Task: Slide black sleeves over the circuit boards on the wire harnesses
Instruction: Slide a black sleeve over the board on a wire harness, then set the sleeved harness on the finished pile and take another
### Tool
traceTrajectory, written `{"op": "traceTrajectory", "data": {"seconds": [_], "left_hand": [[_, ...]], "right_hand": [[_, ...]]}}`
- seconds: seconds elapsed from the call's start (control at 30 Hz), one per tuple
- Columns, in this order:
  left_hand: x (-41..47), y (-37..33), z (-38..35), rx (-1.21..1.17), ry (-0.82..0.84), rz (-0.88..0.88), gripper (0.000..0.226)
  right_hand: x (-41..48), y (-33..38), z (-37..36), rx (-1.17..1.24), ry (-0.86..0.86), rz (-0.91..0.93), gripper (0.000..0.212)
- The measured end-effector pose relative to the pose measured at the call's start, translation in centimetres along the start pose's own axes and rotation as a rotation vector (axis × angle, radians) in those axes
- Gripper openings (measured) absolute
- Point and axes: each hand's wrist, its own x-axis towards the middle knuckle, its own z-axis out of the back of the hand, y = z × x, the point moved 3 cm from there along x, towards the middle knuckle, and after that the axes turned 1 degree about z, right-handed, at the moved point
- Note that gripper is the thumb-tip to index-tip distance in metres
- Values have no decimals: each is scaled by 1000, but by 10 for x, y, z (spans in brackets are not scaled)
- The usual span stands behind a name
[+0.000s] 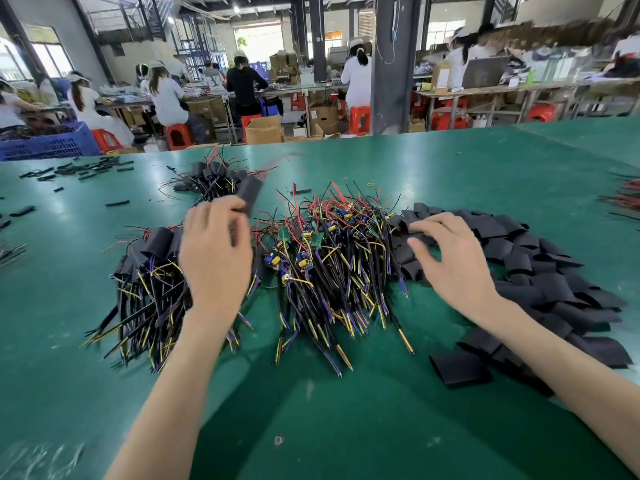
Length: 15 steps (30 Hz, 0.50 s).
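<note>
Black sleeves point(540, 271), flat matte tube pieces, lie heaped at the right of the green table point(346, 420). Just left of them sits a tangle of wire harnesses point(332, 268) in red, yellow, blue and black, with small green circuit boards point(316, 239) showing bare. At the left lies a pile of sleeved harnesses point(152, 268). The left hand point(214, 254) is raised, its fingers pinching one blurred sleeved piece point(250, 195). The right hand point(453, 261) rests spread and unclenched, fingertips on the sleeve heap's near-left edge.
</note>
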Motion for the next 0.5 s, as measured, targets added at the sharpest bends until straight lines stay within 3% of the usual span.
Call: {"op": "traceTrajectory", "data": {"seconds": [0.07,0.13,0.23,0.4,0.5], "left_hand": [[4,26,1,190,9,113,21],[2,48,-3,353,140,240,27],[-5,62,-7,431,269,363,32],[-4,40,-7,418,172,305,29],[-4,6,-18,318,177,192,28]], "right_hand": [[0,-8,-2,-23,41,-94,20],[-1,-14,-6,-61,112,-151,26],[-4,-18,-14,-118,224,-185,32],[-6,-36,-14,-356,321,-286,28],[-9,-53,-14,-497,464,-398,35]]}}
